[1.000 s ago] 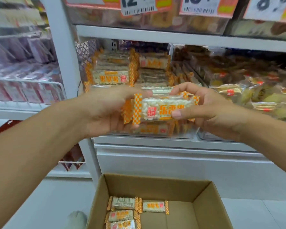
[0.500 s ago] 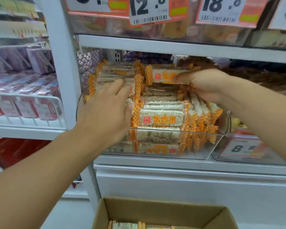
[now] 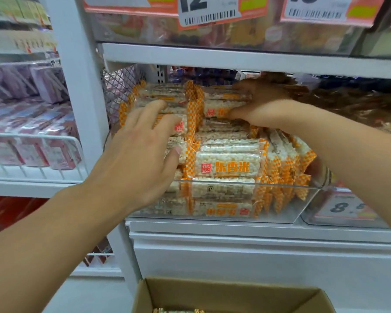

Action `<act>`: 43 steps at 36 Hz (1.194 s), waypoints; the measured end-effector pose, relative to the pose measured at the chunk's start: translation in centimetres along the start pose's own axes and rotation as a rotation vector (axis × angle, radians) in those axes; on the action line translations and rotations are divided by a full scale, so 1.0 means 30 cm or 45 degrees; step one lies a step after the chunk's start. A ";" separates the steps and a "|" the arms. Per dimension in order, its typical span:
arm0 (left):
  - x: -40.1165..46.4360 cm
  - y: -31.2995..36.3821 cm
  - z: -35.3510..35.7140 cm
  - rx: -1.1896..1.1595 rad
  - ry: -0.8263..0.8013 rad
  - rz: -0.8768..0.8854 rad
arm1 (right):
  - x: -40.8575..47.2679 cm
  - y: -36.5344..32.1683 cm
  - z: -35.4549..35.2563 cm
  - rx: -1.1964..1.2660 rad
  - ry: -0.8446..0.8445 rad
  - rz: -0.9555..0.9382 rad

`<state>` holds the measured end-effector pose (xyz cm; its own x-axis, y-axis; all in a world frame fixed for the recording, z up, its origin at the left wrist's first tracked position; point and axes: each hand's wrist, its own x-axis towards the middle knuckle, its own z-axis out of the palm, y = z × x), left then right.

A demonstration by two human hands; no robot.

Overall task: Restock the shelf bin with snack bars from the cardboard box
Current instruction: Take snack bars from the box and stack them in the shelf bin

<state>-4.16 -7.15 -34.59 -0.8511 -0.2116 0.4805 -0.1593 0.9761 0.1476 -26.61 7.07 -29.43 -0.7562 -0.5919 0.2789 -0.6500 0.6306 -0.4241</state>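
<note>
A clear plastic shelf bin (image 3: 280,199) on the white shelf is packed with rice snack bars (image 3: 228,166) in orange-checked wrappers. My right hand (image 3: 264,105) reaches over the back right stack, fingers closed on the end of the top bar (image 3: 214,110) lying there. My left hand (image 3: 142,154) rests with spread fingers on the front of the left stack, holding nothing. The cardboard box (image 3: 230,294) shows only its top edge at the bottom, with a bar end just visible inside.
A shelf board (image 3: 235,57) sits close above the bin, with price tags (image 3: 208,10) hanging over it. A white upright post (image 3: 81,86) stands left of the bin. A wire rack of pink packs (image 3: 31,143) is at the left; another clear bin (image 3: 348,211) at the right.
Both hands carried a bar from in front of the bin up onto the back right stack. My left hand let go and moved onto the left stack. The view tilted up, hiding most of the box.
</note>
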 end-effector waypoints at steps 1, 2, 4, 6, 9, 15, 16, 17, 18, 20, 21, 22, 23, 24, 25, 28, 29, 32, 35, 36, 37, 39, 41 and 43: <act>-0.001 0.001 0.000 0.000 0.002 0.010 | -0.004 0.002 0.004 -0.027 -0.052 -0.031; -0.001 0.001 0.001 0.000 0.005 0.020 | -0.006 0.003 0.007 -0.061 -0.102 -0.056; -0.003 0.003 0.004 0.006 0.003 0.031 | -0.007 0.006 0.015 -0.174 -0.191 -0.091; -0.005 0.007 0.005 0.017 0.001 0.031 | 0.000 0.007 0.019 -0.318 -0.225 -0.095; -0.008 0.010 0.008 0.036 -0.024 0.022 | 0.024 0.000 0.027 -0.479 -0.225 -0.074; -0.013 0.007 0.013 0.056 -0.071 0.012 | 0.035 -0.053 0.027 -0.512 -0.269 -0.099; -0.013 0.006 0.013 0.058 -0.068 0.015 | 0.036 -0.055 0.029 -0.495 -0.270 -0.097; -0.012 0.006 0.013 0.061 -0.063 0.019 | 0.037 -0.053 0.033 -0.472 -0.271 -0.096; -0.012 0.006 0.014 0.060 -0.059 0.020 | 0.037 -0.051 0.036 -0.453 -0.270 -0.100; -0.010 0.005 0.013 0.059 -0.051 0.011 | 0.037 -0.047 0.036 -0.437 -0.272 -0.108; -0.009 0.005 0.013 0.055 -0.048 0.009 | 0.036 -0.044 0.032 -0.423 -0.276 -0.108; -0.009 0.004 0.012 0.052 -0.044 0.011 | 0.035 -0.041 0.027 -0.402 -0.279 -0.109; -0.010 0.006 0.011 0.049 -0.040 0.014 | 0.033 -0.040 0.021 -0.382 -0.276 -0.116; -0.010 0.008 0.010 0.049 -0.037 0.016 | 0.030 -0.039 0.015 -0.368 -0.267 -0.131; -0.010 0.011 0.009 0.049 -0.035 0.020 | 0.028 -0.037 0.010 -0.359 -0.254 -0.148; -0.011 0.014 0.010 0.051 -0.034 0.033 | 0.025 -0.034 0.001 -0.352 -0.231 -0.173; -0.010 0.014 0.011 0.051 -0.034 0.034 | 0.025 -0.035 0.003 -0.368 -0.228 -0.180; -0.008 0.012 0.013 0.042 -0.025 0.041 | 0.030 -0.039 0.020 -0.473 -0.247 -0.239; -0.008 0.016 0.014 0.039 -0.021 0.053 | 0.037 -0.043 0.040 -0.565 -0.308 -0.225; -0.008 0.017 0.015 0.041 -0.024 0.053 | 0.041 -0.045 0.043 -0.586 -0.317 -0.215; -0.008 0.017 0.016 0.043 -0.028 0.054 | 0.043 -0.048 0.043 -0.599 -0.325 -0.202; -0.010 0.017 0.015 0.042 -0.025 0.062 | 0.035 -0.053 0.036 -0.596 -0.335 -0.181; -0.010 0.016 0.013 0.041 -0.017 0.071 | 0.016 -0.055 0.027 -0.578 -0.309 -0.163; -0.011 0.016 0.010 0.032 -0.006 0.076 | -0.008 -0.054 0.017 -0.580 -0.249 -0.167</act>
<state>-4.09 -6.61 -34.94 -0.8619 -0.1531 0.4834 -0.1211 0.9879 0.0970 -25.33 5.93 -29.25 -0.6664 -0.7359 0.1197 -0.7381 0.6739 0.0341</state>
